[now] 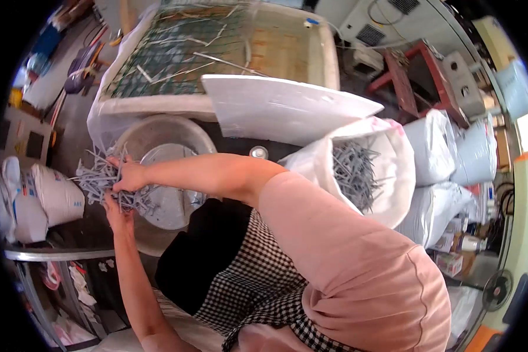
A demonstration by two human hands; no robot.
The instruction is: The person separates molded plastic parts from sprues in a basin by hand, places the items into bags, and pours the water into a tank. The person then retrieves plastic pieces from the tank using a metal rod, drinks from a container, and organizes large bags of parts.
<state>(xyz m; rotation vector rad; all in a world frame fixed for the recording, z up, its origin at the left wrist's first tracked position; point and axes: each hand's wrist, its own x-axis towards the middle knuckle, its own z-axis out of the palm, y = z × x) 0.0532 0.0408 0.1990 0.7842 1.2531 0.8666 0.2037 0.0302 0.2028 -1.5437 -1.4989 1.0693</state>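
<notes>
Ok so the tangle of thin gray strips point(94, 179) is at the frame's left, by the metal basin's point(179, 129) left side, ends poking every which way, no single long axis, right hand point(132, 175) clamped on from upper right, left hand point(119, 216) from below.

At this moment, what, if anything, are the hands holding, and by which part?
A loose bundle of thin grey strips: the right hand grasps it around the middle, the left hand holds its near side. Finger contact underneath is hidden.
</notes>
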